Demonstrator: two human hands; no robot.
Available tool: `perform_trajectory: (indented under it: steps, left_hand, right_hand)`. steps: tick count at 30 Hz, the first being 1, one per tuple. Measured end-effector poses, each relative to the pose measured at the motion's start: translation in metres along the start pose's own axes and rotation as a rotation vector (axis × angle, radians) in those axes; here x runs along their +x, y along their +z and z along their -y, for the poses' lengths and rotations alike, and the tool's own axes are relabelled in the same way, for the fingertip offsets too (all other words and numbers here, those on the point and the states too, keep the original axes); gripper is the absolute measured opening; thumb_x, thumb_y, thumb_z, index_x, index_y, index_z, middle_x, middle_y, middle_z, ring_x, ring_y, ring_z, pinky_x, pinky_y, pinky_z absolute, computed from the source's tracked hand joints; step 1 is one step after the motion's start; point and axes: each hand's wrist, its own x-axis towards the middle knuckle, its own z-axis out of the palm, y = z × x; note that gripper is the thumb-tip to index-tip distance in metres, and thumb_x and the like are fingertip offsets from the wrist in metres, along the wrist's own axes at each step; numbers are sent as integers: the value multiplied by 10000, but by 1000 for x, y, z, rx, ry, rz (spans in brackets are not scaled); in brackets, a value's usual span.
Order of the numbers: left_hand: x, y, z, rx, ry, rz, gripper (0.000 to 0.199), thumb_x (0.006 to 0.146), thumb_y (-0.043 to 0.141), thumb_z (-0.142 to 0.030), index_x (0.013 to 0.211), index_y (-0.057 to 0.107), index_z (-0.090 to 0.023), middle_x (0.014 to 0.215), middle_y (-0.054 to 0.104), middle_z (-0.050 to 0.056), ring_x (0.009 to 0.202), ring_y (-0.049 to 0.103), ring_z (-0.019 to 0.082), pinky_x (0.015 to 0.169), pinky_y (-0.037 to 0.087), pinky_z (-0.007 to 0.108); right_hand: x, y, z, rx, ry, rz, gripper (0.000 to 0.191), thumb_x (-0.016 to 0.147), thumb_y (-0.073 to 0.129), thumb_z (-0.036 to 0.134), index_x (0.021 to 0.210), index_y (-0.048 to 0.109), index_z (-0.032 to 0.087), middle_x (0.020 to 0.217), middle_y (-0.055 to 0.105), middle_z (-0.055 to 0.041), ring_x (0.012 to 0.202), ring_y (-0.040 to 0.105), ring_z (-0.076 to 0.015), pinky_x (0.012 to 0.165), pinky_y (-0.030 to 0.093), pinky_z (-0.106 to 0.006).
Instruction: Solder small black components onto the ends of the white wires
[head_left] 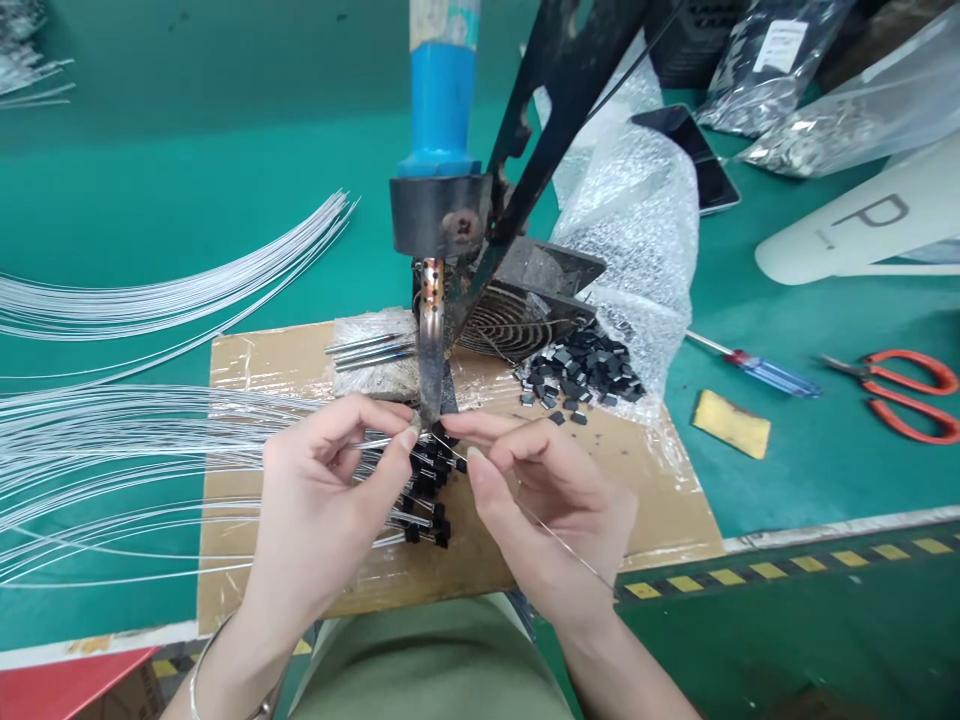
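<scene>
A soldering iron (442,110) with a blue handle is clamped upright, its tip (431,370) pointing down between my hands. My left hand (322,500) is closed in a pinch on a thin white wire just left of the tip; the wire's end is hidden by the fingertips. Thin solder wire (566,547) passes through my right hand (559,495), whose thumb and fingers close around it. Its upper end reaches toward the iron's tip. Below lie white wires (232,430) with small black connectors (431,475) on their ends.
Cardboard (637,500) covers the green table. Loose black pieces (581,370) are heaped beside a fan (510,320) and bubble wrap (630,220). Rightward lie a yellow sponge (731,423), a screwdriver (776,373) and red-handled cutters (900,390). Another wire bundle (225,275) is at left.
</scene>
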Motion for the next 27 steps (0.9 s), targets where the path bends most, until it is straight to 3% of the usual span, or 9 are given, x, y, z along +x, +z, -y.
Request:
perform_trajectory:
  steps: [9,20,27]
  left_hand:
    - [2,0,-1,13,34,-1,168,820,751,-91,734,757,-235,823,821,-41,696,718,91,589,504,159]
    - [1,0,2,9,30,-18,147,813,770,-106,745,760,-235,829,825,-51,667,692,74,572,494,147]
    - [2,0,2,-27,40,-2,183,811,757,-69,745,758,-240,835,828,-66,769,762,67,682,555,100]
  right_hand:
    - [0,0,-3,24,-26,-5,213,954,722,91,846,634,253,1166,849,-14,1066,808,-167,987,590,-288]
    - [-1,-1,-1,-22,-71,33,204,964,710,82,863,638,245,1181,842,-25,1076,811,-168,978,609,-286]
    - [0,0,-3,-54,-94,24,209,950,707,76,860,627,247,1176,847,-32,1046,819,-182,962,626,-314]
